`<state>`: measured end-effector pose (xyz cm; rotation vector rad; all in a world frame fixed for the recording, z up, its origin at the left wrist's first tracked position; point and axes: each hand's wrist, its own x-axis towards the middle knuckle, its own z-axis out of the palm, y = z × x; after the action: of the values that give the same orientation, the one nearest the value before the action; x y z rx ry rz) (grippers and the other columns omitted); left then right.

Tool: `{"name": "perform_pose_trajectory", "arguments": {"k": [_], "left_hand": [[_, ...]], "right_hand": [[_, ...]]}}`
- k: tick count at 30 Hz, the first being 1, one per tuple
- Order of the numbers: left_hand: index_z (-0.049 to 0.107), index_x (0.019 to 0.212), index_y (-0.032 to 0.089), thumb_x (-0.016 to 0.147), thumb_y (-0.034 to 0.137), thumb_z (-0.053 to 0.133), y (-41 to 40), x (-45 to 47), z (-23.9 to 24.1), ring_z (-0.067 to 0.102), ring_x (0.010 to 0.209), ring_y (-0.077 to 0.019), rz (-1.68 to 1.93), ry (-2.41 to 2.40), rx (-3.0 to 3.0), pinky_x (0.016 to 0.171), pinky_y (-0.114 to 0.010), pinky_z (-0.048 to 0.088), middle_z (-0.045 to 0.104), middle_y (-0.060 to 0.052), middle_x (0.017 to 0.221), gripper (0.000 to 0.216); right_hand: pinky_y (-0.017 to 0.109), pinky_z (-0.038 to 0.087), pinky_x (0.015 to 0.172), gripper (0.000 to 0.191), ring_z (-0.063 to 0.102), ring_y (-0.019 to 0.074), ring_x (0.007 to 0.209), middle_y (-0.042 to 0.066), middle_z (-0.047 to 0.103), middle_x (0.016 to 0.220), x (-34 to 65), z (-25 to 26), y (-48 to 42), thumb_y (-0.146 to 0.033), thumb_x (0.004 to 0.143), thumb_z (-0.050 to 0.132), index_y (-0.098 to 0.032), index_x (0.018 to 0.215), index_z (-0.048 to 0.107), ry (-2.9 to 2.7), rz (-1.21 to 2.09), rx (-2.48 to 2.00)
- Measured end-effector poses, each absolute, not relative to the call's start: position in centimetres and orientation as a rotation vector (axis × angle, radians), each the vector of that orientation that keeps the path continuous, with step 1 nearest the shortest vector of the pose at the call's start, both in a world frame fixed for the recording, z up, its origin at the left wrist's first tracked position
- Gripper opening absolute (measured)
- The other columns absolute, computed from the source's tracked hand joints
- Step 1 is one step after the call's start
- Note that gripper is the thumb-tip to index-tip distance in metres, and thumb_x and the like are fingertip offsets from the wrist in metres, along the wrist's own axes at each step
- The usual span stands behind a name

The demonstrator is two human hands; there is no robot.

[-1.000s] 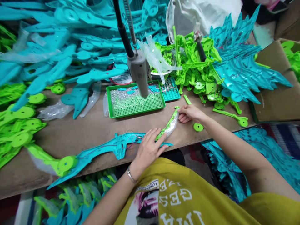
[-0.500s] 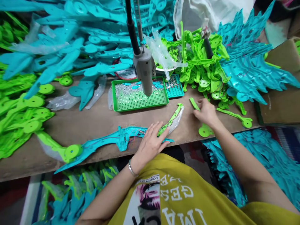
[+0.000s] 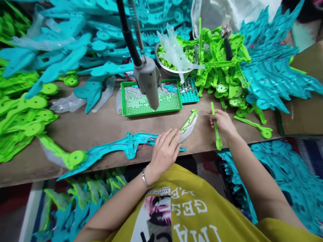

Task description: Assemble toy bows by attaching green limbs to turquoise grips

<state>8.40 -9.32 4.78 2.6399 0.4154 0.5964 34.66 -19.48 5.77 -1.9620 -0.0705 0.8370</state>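
My left hand (image 3: 166,147) lies flat, fingers stretched, over the right end of a long blue plastic bow-shaped part (image 3: 130,145) with thin wires. From under its fingertips a narrow green plastic arm piece (image 3: 188,121) sticks out, beside a clear plastic piece (image 3: 189,131). To the right, my right hand (image 3: 224,123) grips another green plastic arm piece (image 3: 217,136) between thumb and fingers, raised on edge above the table's front. At the blue part's left end sits a green arm with a round disc (image 3: 77,158).
An electric screwdriver (image 3: 147,79) hangs over a green tray (image 3: 151,113) of small screws. Behind are a teal tray (image 3: 189,97) and a metal bowl (image 3: 161,65) of green bits. Piles of green parts (image 3: 227,72) and blue parts (image 3: 277,74) stand right, more left. One loose green arm (image 3: 252,123) lies right.
My right hand has lifted the green arm piece off the table and turned it on edge. My left hand stays nearly in place. The screwdriver has swung slightly left.
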Motion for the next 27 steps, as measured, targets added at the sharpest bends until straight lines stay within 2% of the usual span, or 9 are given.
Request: {"name": "perform_pose_trajectory", "arguments": {"k": [3,5,15,22,27], "left_hand": [[0.06,0.136,0.019,0.099,0.024,0.058,-8.8,8.4,3.5,0.063,0.127,-0.0292,0.607,0.37,2.64,0.106,-0.048,0.051,0.067,-0.013,0.137,0.037],[0.063,0.132,0.02,0.099,0.024,0.059,-8.8,8.3,2.9,0.064,0.126,-0.0285,0.614,0.371,2.622,0.107,-0.049,0.051,0.069,-0.012,0.134,0.034],[0.065,0.129,0.017,0.097,0.022,0.063,-8.8,8.3,1.9,0.066,0.125,-0.0275,0.729,0.324,2.599,0.107,-0.048,0.054,0.072,-0.012,0.13,0.032],[0.066,0.128,0.016,0.097,0.021,0.063,-8.8,8.4,1.9,0.067,0.123,-0.0277,0.769,0.324,2.601,0.106,-0.048,0.054,0.072,-0.012,0.128,0.032],[0.064,0.131,0.017,0.097,0.021,0.062,-8.8,8.4,1.8,0.066,0.124,-0.0278,0.759,0.313,2.604,0.107,-0.048,0.053,0.072,-0.012,0.128,0.034]], "right_hand": [[0.024,0.024,0.043,0.012,0.036,0.0087,0.044,-0.006,0.047,0.055,35.1,5.1,-18.0,-0.029,0.077,0.064,-0.019,0.082,0.06,-0.249,0.873,-2.105],[0.024,0.026,0.045,0.016,0.038,0.0087,0.047,-0.004,0.051,0.056,35.1,4.8,-17.2,-0.033,0.08,0.066,-0.018,0.077,0.062,-0.357,0.878,-2.174],[0.024,0.036,0.057,0.014,0.052,0.0119,0.058,0.0,0.064,0.062,35.6,4.4,-17.0,-0.03,0.08,0.071,-0.016,0.075,0.069,-0.458,0.8,-2.235],[0.023,0.039,0.056,0.014,0.054,0.0115,0.059,0.002,0.066,0.066,35.5,4.3,-16.2,-0.029,0.079,0.074,-0.016,0.077,0.07,-0.416,0.816,-2.203],[0.022,0.038,0.054,0.016,0.053,0.01,0.056,-0.001,0.065,0.064,35.9,4.4,-15.7,-0.025,0.073,0.078,-0.016,0.081,0.067,-0.374,0.87,-2.178]]}}
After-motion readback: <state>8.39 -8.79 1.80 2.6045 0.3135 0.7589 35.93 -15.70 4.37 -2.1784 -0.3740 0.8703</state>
